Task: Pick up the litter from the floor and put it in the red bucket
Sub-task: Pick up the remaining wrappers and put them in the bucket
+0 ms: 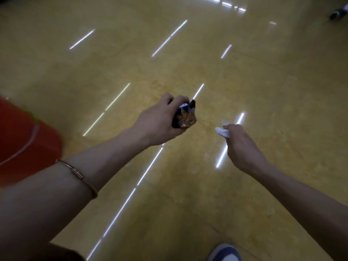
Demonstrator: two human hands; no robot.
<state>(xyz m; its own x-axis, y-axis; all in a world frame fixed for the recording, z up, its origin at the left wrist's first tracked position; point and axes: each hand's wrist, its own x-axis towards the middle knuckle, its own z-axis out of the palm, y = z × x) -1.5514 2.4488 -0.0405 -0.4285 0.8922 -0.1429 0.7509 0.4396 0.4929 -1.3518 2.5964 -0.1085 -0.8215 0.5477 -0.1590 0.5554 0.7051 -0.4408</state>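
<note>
Head view, left to right. The red bucket lies blurred at the left frame edge, only part of its side and a pale line across it visible; its opening cannot be made out. The left hand, its forearm wearing a copper bangle, is clenched around a crumpled dark snack wrapper held above the glossy yellow floor. The right hand, well apart from the left, pinches a scrap of white paper between closed fingers. Both litter pieces are thus in hand, off the floor and not yet in the bucket — the step in hand appears to be the carry. To do it well, each hand should probably be brought over the bucket's mouth before letting go, since light paper may drift. Nothing visible blocks the path leftward. A blue-and-white shoe shows at the bottom edge; a dark object at the top right corner is too blurred to identify — possibly more litter
</note>
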